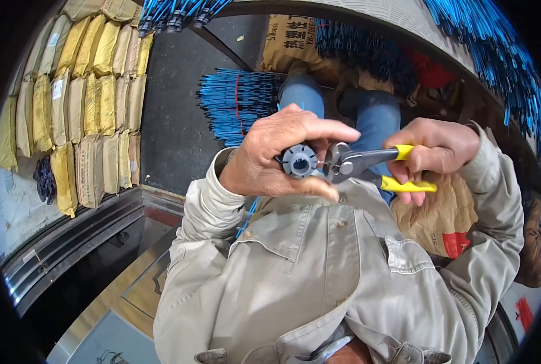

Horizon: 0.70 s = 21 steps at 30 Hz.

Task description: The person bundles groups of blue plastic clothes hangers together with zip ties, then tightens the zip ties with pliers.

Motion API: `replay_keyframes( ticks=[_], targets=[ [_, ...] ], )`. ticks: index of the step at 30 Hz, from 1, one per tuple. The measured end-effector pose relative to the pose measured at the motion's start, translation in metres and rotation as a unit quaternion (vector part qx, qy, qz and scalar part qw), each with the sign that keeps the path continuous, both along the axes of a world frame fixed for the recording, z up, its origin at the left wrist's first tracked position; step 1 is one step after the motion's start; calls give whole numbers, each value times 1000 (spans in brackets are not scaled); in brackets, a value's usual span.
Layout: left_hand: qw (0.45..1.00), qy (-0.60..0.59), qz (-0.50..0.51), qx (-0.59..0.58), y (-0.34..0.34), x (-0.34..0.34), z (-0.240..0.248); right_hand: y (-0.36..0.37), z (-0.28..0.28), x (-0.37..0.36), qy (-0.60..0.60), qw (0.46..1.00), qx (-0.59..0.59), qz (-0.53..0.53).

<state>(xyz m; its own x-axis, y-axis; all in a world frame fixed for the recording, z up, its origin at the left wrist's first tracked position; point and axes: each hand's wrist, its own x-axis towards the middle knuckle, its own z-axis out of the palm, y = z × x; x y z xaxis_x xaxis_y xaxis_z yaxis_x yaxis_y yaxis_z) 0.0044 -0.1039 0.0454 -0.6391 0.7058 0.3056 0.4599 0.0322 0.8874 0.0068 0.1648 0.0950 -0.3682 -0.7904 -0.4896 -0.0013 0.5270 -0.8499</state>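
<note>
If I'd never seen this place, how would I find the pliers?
Find the big beige jacket, then the right hand above it. It holds the pliers, whose bright yellow handles set them apart from the round grey piece in the left hand.

This is a workshop, or part of a small factory, judging by goods kept in bulk. Well to the left of the fingers (337,129), yellow and tan packets (108,104) are stacked in rows. Beyond them lies a dark, bare-looking floor (176,91) and a thick bundle (222,106) of blue rods. More rods (501,67) lie heaped on a surface (376,10) beyond and to the right. The right fingers grip pliers (347,167); below them is a brown sack (431,212).
</note>
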Motion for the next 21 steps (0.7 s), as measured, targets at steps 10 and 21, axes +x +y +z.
replay_keyframes(
  ticks=[10,21],
  targets=[
    [995,25,52,83,4,-5,-15,-11,2,32,548,835,-17,-54],
    [995,-1,-93,-18,3,-20,-3,10,-20,20,-482,844,-178,-153]
  ],
)
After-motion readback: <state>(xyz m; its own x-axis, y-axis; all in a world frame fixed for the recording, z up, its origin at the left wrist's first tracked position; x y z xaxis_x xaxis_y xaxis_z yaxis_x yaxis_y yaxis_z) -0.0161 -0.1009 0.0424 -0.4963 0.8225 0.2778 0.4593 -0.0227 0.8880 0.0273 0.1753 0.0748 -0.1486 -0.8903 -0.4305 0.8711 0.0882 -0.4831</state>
